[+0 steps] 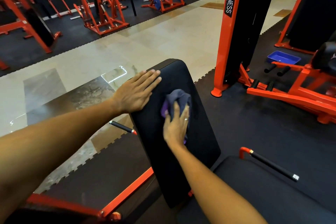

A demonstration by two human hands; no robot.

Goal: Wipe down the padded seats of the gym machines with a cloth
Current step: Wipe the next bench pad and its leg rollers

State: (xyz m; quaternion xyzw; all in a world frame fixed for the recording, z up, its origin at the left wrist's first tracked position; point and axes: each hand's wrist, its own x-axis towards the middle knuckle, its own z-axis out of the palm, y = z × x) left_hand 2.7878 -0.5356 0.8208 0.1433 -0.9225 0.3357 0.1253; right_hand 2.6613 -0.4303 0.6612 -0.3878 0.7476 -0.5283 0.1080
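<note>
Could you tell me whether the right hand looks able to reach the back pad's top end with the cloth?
Probably yes: the right hand presses the cloth on the back pad, and the pad's surface ahead is bare. Only the left hand, flat on the upper left edge, covers that part.

back pad (181,151) — smooth matt black vinyl; cloth (179,99) — soft crumpled fabric; machine frame (223,42) glossy orange painted metal.

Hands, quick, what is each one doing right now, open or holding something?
Left hand: open, flat on the black pad near its top edge.
Right hand: open, fingers flat, pressing the cloth onto the pad.
</note>
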